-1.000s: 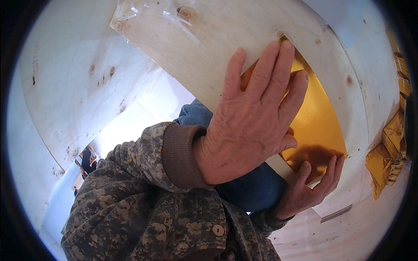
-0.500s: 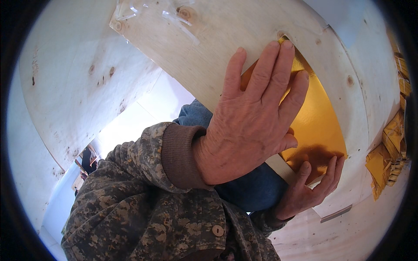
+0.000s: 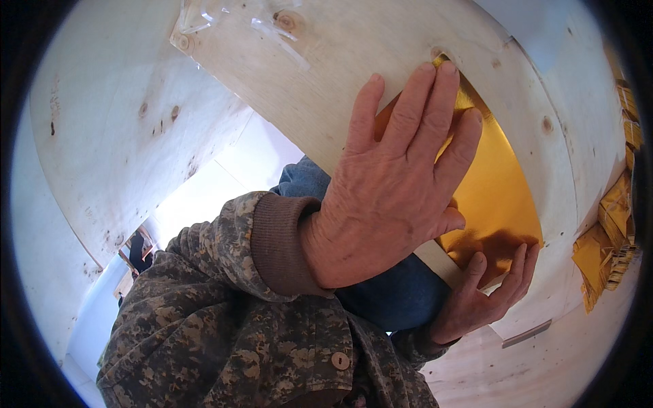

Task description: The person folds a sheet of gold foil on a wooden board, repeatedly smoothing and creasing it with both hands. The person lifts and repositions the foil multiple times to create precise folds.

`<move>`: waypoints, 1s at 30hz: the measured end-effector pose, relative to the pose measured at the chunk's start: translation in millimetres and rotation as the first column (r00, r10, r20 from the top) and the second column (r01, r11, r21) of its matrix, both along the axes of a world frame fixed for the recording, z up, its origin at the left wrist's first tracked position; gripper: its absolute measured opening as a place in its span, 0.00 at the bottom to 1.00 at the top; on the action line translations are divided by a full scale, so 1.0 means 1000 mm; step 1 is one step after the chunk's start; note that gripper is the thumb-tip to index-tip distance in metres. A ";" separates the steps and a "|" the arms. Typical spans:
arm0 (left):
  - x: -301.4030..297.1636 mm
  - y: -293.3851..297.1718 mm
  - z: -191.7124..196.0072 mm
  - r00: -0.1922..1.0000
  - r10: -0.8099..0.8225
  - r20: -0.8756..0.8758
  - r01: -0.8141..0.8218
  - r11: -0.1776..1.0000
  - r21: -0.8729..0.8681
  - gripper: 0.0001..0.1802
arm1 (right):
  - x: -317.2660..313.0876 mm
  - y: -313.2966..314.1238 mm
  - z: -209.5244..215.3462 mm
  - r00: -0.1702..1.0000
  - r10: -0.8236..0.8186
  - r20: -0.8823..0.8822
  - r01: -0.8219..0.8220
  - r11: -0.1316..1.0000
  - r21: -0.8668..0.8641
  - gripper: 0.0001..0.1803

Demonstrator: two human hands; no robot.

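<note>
A shiny gold foil sheet (image 3: 500, 187) lies on a pale plywood board (image 3: 326, 75), one corner pointing to the far side. My left hand (image 3: 394, 177) is laid flat across the sheet's far left part, fingers stretched out and somewhat apart, fingertips reaching its far corner. Part of the sheet is hidden under that hand. At the sheet's near edge rests my right hand (image 3: 484, 299), its thumb and fingers apart, the tips touching the foil. Both hands look open, pressing on the sheet rather than wrapped round it.
Folded gold paper pieces (image 3: 605, 238) are stacked at the right edge. Clear tape strips (image 3: 279, 37) stick to the board's far left part. Another plywood panel (image 3: 129, 129) stands at the left. My knee in blue jeans (image 3: 394, 296) is below the board.
</note>
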State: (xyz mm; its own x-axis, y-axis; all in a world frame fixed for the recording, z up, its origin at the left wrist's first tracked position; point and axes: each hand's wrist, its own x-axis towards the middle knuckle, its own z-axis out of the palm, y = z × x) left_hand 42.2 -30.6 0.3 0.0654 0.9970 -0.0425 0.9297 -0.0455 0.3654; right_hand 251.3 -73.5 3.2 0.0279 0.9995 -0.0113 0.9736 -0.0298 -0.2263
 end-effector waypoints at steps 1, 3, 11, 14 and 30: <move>0.000 0.001 0.000 1.000 -0.002 -0.002 0.002 1.000 0.003 0.51 | 0.000 0.000 0.000 1.000 0.004 0.000 -0.004 1.000 -0.002 0.32; -0.001 0.002 0.001 1.000 -0.003 -0.006 0.003 1.000 0.005 0.51 | -0.001 0.001 0.001 1.000 0.000 -0.013 0.000 1.000 0.002 0.31; -0.003 0.003 0.009 1.000 0.004 -0.013 -0.005 0.993 -0.117 0.54 | -0.007 0.003 0.001 0.992 -0.020 -0.125 0.023 1.000 0.020 0.36; -0.005 0.003 0.013 0.995 -0.055 -0.081 0.043 0.989 -0.142 0.53 | -0.003 0.004 0.003 0.995 -0.010 -0.102 0.011 1.000 0.007 0.36; -0.001 0.009 0.012 0.965 -0.176 -0.195 0.164 0.984 -0.075 0.48 | 0.006 0.005 -0.005 0.992 0.012 -0.123 -0.006 0.999 0.053 0.36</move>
